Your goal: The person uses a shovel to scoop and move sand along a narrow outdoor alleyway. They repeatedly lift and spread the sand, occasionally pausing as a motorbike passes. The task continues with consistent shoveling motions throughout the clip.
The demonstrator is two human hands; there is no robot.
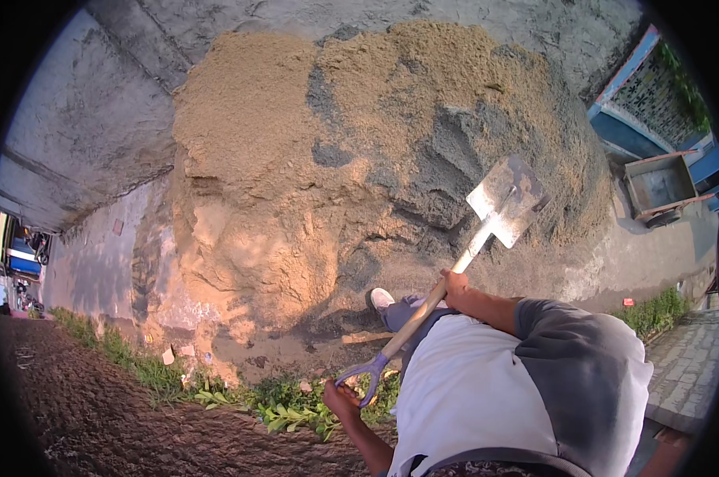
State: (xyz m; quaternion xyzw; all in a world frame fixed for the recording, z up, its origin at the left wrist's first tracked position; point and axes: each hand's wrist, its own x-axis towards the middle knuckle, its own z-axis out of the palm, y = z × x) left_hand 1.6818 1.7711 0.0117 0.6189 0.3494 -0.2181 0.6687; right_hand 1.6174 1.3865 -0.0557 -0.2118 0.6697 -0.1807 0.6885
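Note:
I hold a shovel (pixel 408 331) slantwise across my front, its wooden shaft running from lower left to upper right. My left hand (pixel 342 397) is closed on its purple D-shaped handle at the lower end. Further up, near the blade, my right hand (pixel 455 288) wraps round the shaft. The square metal blade (pixel 509 199) is over the right part of a large sand pile (pixel 256 135), with darker smears on it but no heap of sand. Whether the blade touches the pile I cannot tell. The pile is tan with dark grey patches, and its near side is dug away.
A wheeled cart (pixel 663 187) stands right of the pile. Behind the pile is a grey concrete surface (pixel 97 103). Green weeds (pixel 288 405) and litter line the near edge, beside dark rough soil (pixel 121 413). My shoe (pixel 382 298) is by the pile's foot.

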